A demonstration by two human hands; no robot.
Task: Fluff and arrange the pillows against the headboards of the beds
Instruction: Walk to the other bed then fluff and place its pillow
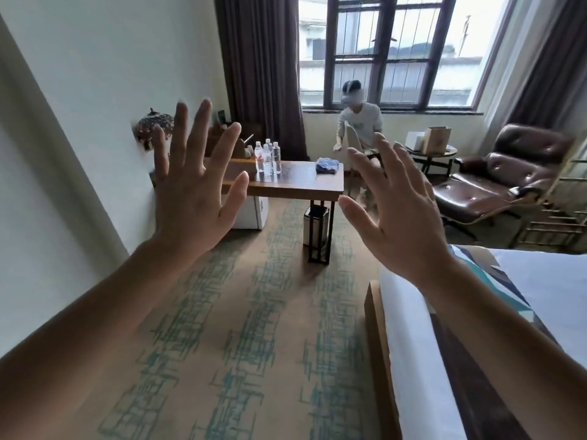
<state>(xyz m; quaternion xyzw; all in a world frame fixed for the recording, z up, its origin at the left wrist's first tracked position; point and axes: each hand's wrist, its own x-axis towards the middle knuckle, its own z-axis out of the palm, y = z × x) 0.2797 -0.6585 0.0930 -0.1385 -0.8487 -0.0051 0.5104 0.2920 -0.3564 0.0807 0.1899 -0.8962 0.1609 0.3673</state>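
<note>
Above a tan carpet (254, 328) patterned with scratchy teal strokes, two bare hands are raised at chest height, backs toward the camera. Left hand (193, 192) and right hand (397, 214) each show a released grip — fingers straight and spread wide, holding nothing and touching nothing.

No pillows or headboards can be seen from this angle. Only the foot corner of one bed shows at lower right: a smooth white bed sheet (413, 344) draped over a brown wooden bed frame (376, 338), with a striped runner in teal, white and dark blue (495, 281) laid across the top.

Beyond the hands stands a rectangular dark wooden desk (305, 182) on thin black metal legs. Five clear plastic water bottles (268, 157) cluster upright near its left end, and a crumpled blue cloth (328, 165) lies near its right end. Beneath the desk sit a white boxy mini fridge (251, 214) and a shiny cylindrical metal bin with a black frame (316, 227).

A person in a pale long-sleeved top (359, 125) sits behind the desk, under a large window with a dark brown frame (384, 52). Heavy ribbed brown curtains (260, 68) hang beside it. To the right — well apart from the desk — a glossy brown buttoned leather lounge chair (524, 157) sits with a matching footstool (476, 195), and a small round side table (432, 152) carries a brown paper bag (438, 139). Plain white wall (95, 90) fills the left.
</note>
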